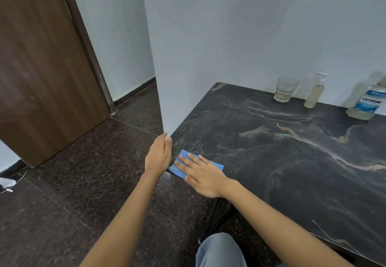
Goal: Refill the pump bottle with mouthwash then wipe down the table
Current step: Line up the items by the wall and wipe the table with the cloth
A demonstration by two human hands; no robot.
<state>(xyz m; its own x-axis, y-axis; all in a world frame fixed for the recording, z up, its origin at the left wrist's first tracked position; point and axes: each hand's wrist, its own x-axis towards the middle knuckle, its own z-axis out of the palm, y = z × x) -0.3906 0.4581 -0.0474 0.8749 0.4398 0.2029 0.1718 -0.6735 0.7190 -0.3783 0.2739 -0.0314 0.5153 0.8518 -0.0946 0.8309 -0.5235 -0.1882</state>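
Note:
A blue cloth (217,166) lies at the near left corner of the dark marble table (282,151). My right hand (201,174) presses flat on it with straight fingers. Just off the table's left edge, my left hand (159,155) is held open, palm toward the edge, beside the cloth. At the back against the wall stand the pump bottle (314,92) with pale liquid and the Listerine mouthwash bottle (368,101) at the far right.
A glass tumbler (285,89) with a little liquid stands left of the pump bottle. A white wall corner (160,99) meets the table's left side. A brown door (41,68) is at left, over a dark speckled floor. My knee (219,250) shows below.

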